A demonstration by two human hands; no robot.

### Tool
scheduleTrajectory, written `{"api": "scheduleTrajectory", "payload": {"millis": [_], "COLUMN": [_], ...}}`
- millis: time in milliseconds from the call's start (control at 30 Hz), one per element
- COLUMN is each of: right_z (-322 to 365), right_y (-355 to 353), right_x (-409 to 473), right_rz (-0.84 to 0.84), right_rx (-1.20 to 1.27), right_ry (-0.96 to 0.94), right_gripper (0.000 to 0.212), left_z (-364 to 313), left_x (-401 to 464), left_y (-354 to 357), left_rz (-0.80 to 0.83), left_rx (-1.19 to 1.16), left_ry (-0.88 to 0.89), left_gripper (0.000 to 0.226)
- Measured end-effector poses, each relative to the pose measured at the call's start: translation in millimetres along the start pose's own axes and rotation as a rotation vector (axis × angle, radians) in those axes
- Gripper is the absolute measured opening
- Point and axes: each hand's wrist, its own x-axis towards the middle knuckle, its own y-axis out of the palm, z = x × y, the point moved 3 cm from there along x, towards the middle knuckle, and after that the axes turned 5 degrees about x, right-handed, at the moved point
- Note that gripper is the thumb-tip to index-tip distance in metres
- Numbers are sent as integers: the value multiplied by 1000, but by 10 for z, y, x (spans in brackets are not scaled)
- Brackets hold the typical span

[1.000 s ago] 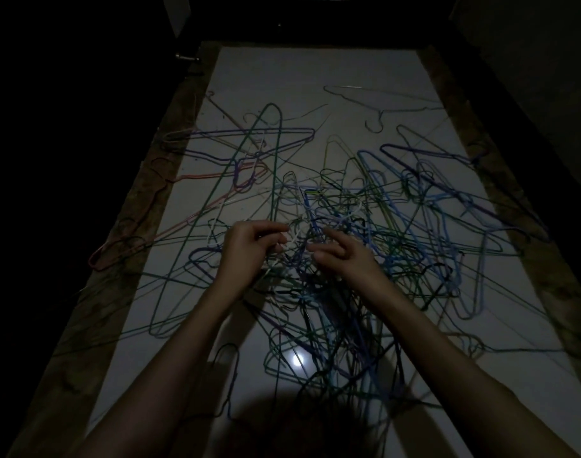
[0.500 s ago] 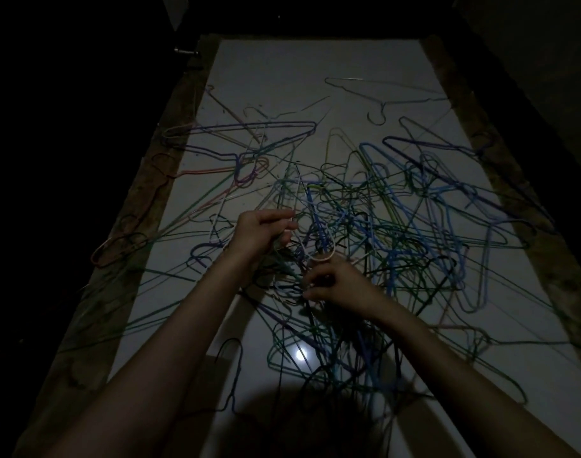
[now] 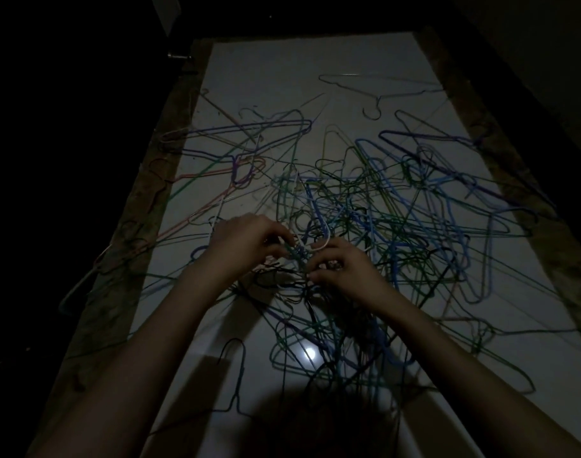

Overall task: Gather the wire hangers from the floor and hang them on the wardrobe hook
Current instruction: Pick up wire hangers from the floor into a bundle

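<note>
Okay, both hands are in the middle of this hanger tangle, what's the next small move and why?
Probably lift the pale hook slowly with the right hand while the left hand holds neighbouring wires down: the pile of hangers is densely interlocked, so a fast pull would drag others.

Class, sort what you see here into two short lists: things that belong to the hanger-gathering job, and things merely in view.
Belongs to the job:
wire hangers tangled on the floor
left hand
right hand

Merely in view:
white floor
mottled brown border
light reflection
</note>
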Motion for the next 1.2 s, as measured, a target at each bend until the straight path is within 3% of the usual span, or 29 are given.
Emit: {"api": "scheduleTrajectory", "payload": {"millis": [133, 267, 433, 567, 800, 900, 1033, 1200], "right_z": [1, -72, -78, -56, 53, 159, 288, 448], "right_y": [-3, -104, -81, -72, -83, -113, -113, -290], "right_x": [-25, -100, -157, -183, -180, -180, -258, -284], "right_rz": [22, 93, 132, 131, 186, 205, 319, 166], "right_rx": [16, 102, 105, 101, 49, 66, -11, 105], "right_ry": [9, 70, 77, 86, 35, 9, 26, -31], "right_gripper": [20, 42, 57, 60, 32, 28, 43, 41], "left_z": [-48, -68, 14, 104, 185, 217, 234, 239], "left_x": [100, 229, 399, 343, 217, 231, 250, 225], "left_y": [-40, -107, -101, -50, -135, -185, -267, -371], "left_rz": [-75, 68, 318, 325, 431, 406, 385, 399], "left_rx": [284, 366, 138, 10, -270, -264, -210, -229], "left_ry": [84, 139, 166, 166, 212, 225, 210, 188], "left_gripper": [32, 30, 21, 20, 9, 10, 12, 12]}}
